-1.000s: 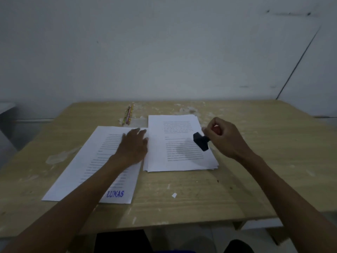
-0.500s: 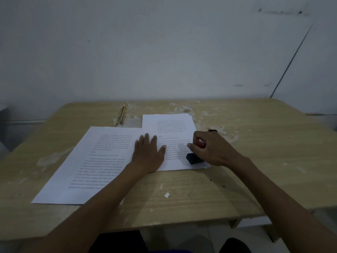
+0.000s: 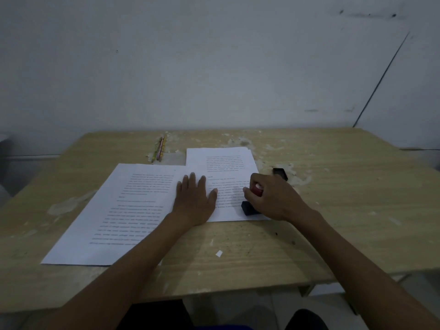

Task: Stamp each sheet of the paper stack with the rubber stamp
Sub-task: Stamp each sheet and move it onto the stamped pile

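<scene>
A stack of printed white sheets (image 3: 223,163) lies at the middle of the wooden table (image 3: 345,210). My right hand (image 3: 273,198) grips the rubber stamp (image 3: 248,207), which has a red knob and a dark base. The base presses on the stack's near right corner. My left hand (image 3: 194,198) lies flat with fingers spread on the stack's left edge. A separate printed sheet (image 3: 114,210) rests to the left, its near right corner hidden by my left forearm.
A small black object (image 3: 280,173), perhaps an ink pad or cap, sits just right of the stack behind my right hand. Pencils (image 3: 160,148) lie at the back left. A paper scrap (image 3: 219,253) lies near the front edge. A wall stands close behind the table.
My right hand brought the stamp down from above the stack onto its near right corner and holds it there. My left hand slid from the left sheet onto the stack's edge.
</scene>
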